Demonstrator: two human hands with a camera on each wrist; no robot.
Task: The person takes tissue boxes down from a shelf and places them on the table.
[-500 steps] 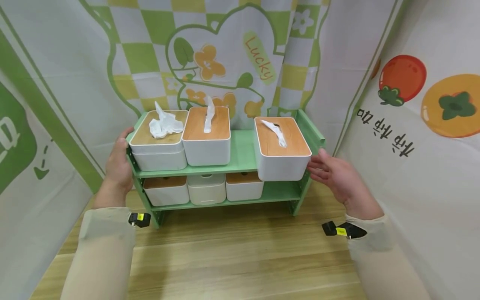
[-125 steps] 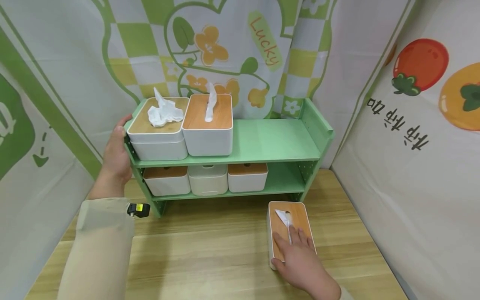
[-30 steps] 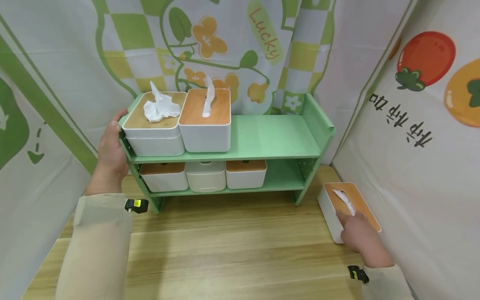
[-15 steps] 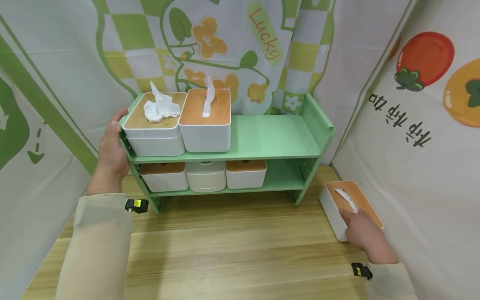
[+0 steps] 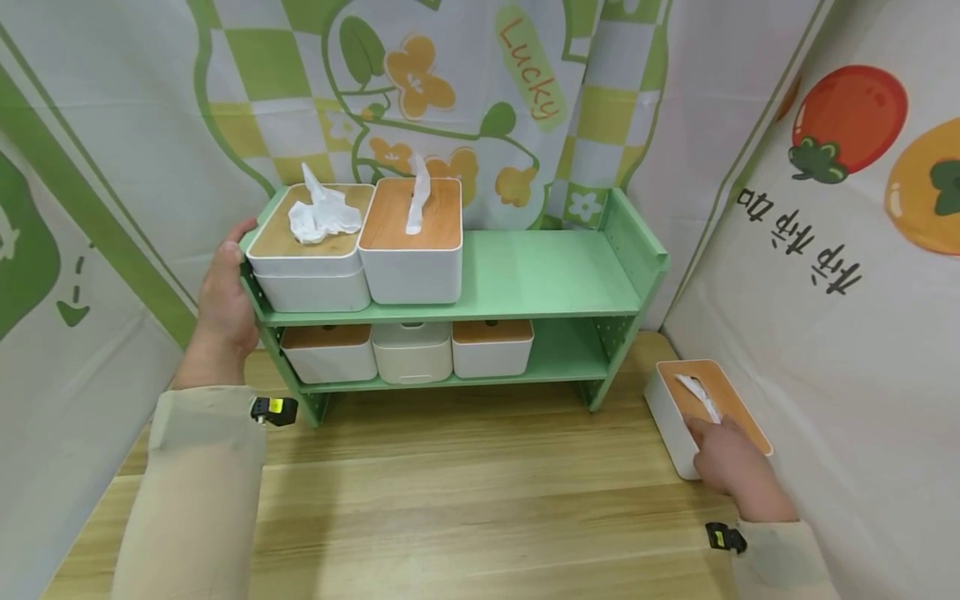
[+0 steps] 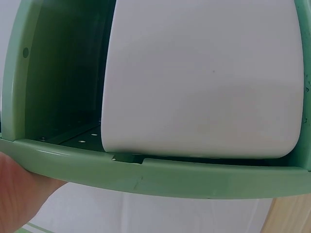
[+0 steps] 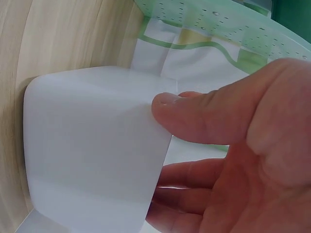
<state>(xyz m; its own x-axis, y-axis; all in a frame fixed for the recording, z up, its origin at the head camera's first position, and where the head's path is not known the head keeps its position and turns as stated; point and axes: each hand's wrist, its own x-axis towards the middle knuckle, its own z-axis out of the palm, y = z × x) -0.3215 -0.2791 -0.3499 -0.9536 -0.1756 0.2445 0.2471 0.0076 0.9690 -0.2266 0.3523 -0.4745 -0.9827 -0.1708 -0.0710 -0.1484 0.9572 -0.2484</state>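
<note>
My left hand (image 5: 227, 296) grips the left side panel of the green two-tier shelf (image 5: 551, 271); the left wrist view shows part of the hand (image 6: 19, 194) at the panel's edge. Low on the right, a white tissue box (image 5: 672, 429) with a wood-look lid and a tissue poking from its slot rests on the table against the side wall. My right hand (image 5: 731, 462) is over its near end. In the right wrist view, the thumb (image 7: 194, 119) presses the box's white side (image 7: 92, 145) by the lid edge, while the other fingers reach over the lid, tips hidden.
Two tissue boxes stand on the upper shelf's left: one with a crumpled tissue (image 5: 326, 215), one with an orange-brown lid (image 5: 412, 218). Below are two wood-lidded boxes (image 5: 330, 364) (image 5: 491, 358) with a cream box (image 5: 412, 362) between. Printed curtains (image 5: 795, 358) enclose the wooden table (image 5: 450, 500).
Earlier, the tissue box went from the upper shelf's right end down to the table, then rightward to the wall. Over the last second it shifts slightly right with my right hand; my left hand stays.
</note>
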